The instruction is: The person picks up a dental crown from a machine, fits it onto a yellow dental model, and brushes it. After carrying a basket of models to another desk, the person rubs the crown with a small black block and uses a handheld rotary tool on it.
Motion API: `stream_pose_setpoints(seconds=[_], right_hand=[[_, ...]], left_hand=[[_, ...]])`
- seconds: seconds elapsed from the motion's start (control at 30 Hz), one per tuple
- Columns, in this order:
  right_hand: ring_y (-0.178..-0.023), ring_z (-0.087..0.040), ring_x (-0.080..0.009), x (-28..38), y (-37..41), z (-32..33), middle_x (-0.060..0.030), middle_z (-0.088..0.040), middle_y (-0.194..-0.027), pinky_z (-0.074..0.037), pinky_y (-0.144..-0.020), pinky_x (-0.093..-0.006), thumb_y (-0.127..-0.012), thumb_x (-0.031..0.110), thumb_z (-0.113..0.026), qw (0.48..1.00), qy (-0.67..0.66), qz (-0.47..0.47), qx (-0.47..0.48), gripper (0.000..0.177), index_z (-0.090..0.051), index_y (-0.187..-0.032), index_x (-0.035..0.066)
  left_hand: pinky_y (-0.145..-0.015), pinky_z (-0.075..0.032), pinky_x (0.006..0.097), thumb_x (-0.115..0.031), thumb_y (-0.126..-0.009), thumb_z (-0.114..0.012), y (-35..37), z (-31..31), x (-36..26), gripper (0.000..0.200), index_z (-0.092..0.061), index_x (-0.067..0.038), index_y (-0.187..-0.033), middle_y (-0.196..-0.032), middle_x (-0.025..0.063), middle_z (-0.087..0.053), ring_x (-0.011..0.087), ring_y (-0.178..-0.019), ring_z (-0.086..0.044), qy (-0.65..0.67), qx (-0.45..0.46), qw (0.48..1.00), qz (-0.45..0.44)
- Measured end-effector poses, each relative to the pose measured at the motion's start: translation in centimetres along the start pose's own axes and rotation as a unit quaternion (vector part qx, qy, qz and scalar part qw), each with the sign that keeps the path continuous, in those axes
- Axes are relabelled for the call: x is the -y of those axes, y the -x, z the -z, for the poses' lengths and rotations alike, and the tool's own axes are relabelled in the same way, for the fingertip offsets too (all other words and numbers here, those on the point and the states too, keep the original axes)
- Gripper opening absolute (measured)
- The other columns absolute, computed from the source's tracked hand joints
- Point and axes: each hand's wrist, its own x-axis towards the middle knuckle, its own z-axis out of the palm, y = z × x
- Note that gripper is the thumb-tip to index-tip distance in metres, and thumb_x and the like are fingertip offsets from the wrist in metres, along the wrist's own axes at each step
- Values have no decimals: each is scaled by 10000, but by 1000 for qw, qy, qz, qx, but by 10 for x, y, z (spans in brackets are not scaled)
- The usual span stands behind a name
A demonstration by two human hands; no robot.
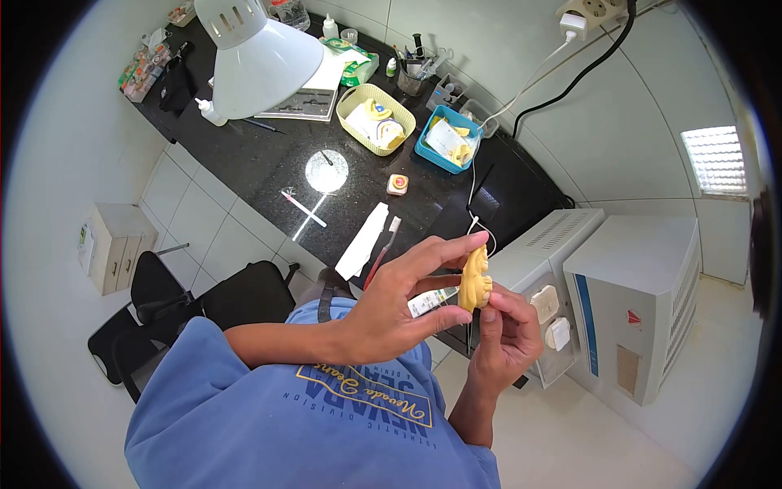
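A yellow dental model (473,279) is held up in front of the blue shirt. My left hand (387,297) grips it from the left, fingertips at its top and thumb at its lower end. On its lower right side, the closed fingertips of my right hand (507,332) touch the model near its teeth. A small white labelled tube (432,302) shows in the gap between my left thumb and fingers; whether that hand holds it, I cannot tell. Left of the hands lie a red-handled toothbrush (381,259) and a white paper strip (362,241).
On the black countertop (269,167) are a lamp (265,69), a cream basket (349,107), a blue basket (421,149), a small square jar (397,185) and a white stick (304,209). Grey machines (635,293) stand at right, black chairs (248,297) at left.
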Motion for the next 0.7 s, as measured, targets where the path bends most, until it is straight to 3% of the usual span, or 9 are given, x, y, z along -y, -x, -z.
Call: stream_pose_setpoints(seconds=[0.17,0.23,0.33,0.53,0.7], right_hand=[[-1005,-670,-205,7,-12,6,-163,-703,-1060,-522,-864,-290,-926,-6,-667,1000,14,-4,26,141,-702,-1061,-28],[-981,-671,-182,11,-18,12,-144,-701,-1047,-524,-844,-274,-944,11,-656,995,-15,-52,85,168,-702,-1097,-39],[-919,-683,-160,15,-24,16,-128,-705,-1014,-542,-805,-258,-944,39,-676,983,-88,-125,97,188,-701,-1110,-48],[-788,-702,-144,20,-29,14,-110,-717,-899,-584,-721,-252,-923,70,-718,980,-95,-153,80,189,-705,-1062,-57],[-779,-702,-137,20,-29,14,-110,-717,-888,-590,-718,-258,-892,62,-752,973,-133,-172,78,189,-703,-1034,-52]], left_hand=[[-1094,-456,364,-77,-861,-777,-3,6,-3,756,-366,-25,-1493,-1280,91,-527,183,-1259,-538,80,-19,994,69],[-1050,-488,340,-146,-847,-809,-6,9,-2,747,-396,-12,-1455,-1269,91,-539,165,-1209,-560,119,-24,988,98],[-1002,-519,317,-217,-870,-797,-7,14,-1,714,-412,-8,-1433,-1228,90,-569,159,-1165,-592,121,-3,984,128],[-936,-565,321,-310,-916,-747,-7,11,-5,656,-433,2,-1402,-1177,96,-598,152,-1074,-642,196,4,961,193],[-924,-572,320,-326,-916,-746,-6,11,-5,657,-439,6,-1393,-1178,94,-598,151,-1071,-642,190,11,962,196]])
